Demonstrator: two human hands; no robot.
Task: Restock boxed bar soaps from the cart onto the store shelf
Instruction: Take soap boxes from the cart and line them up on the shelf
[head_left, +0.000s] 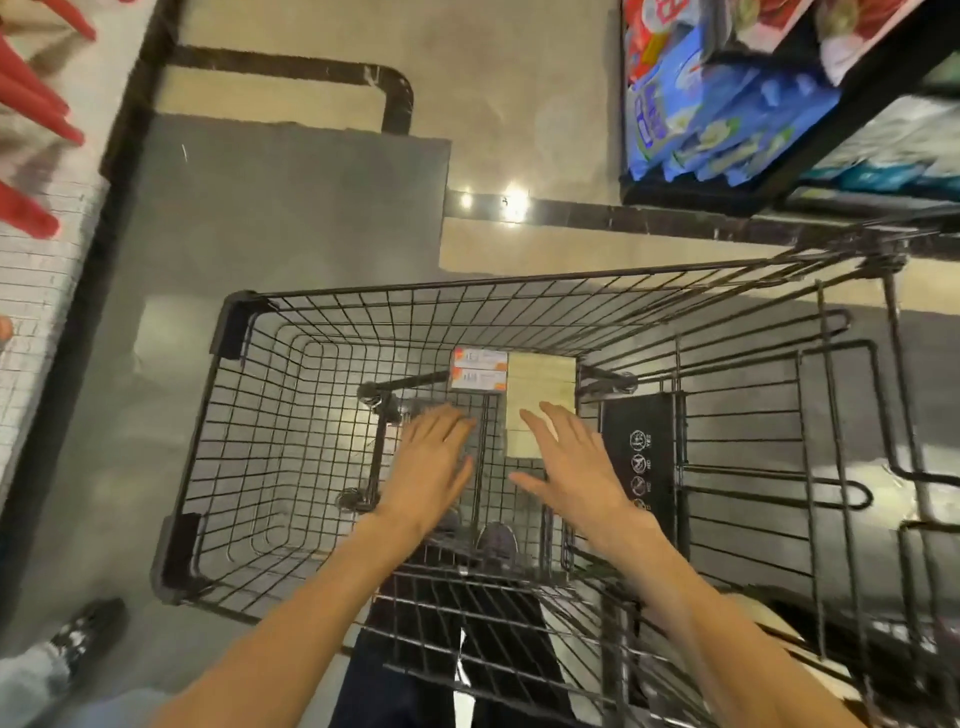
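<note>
- Inside the wire cart (218, 415), both of the person's hands reach down toward the basket floor, neither holding anything.
- Left hand (431, 467): fingers straight and close together, palm down, nothing held. No stock lies under these fingertips; only the wire mesh and the cart's frame below show there.
- Right hand (576, 462): fingers straight and slightly spread, thumb out to the side, nothing held. Its fingertips overlap the near end of the pale soap boxes (540, 384); whether they touch the boxes cannot be told from this view.
- The pale boxes lie stacked flat against the far wall of the basket, just beyond the right fingertips. Two orange-and-white boxes (478, 369) sit beside them, ahead of the left fingertips and apart from them.
- Judgement: the spread hands suggest a two-handed gather of the stack, so that several boxes lift at once.
- The store shelf (779, 176) stands well beyond the right fingers, carrying blue packets (691, 114). No soap slot is visible there.
- Risk, as judged: a loose stack may slide apart when lifted from the ends.
</note>
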